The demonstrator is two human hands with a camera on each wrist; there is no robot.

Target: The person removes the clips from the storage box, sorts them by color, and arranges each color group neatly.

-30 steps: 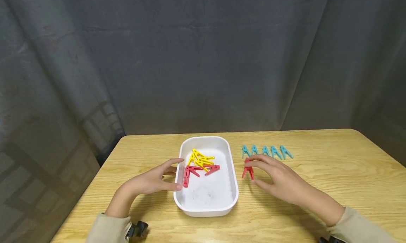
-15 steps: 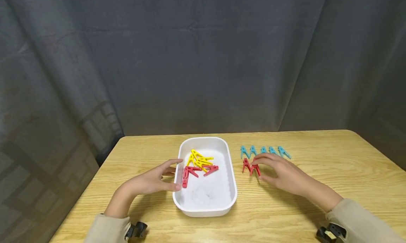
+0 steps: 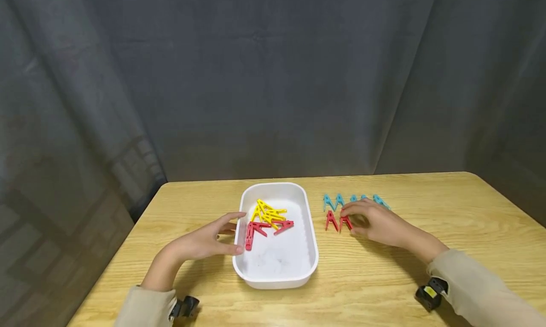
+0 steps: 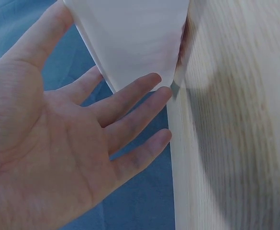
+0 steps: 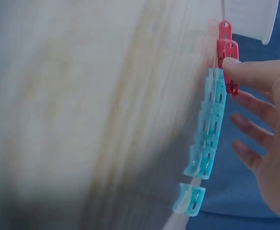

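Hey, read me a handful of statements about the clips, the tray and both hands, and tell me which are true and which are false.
1. Five blue clips lie in a row on the table. True.
2. The white tray holds only yellow clips. False: red clips lie in it beside the yellow clips.
3. The right hand touches a red clip on the table. True.
4. The left hand lifts the tray off the table. False: it rests with straight fingers against the tray's left wall, and the tray sits on the table.
5. Two red clips lie on the table in front of the blue row. True.
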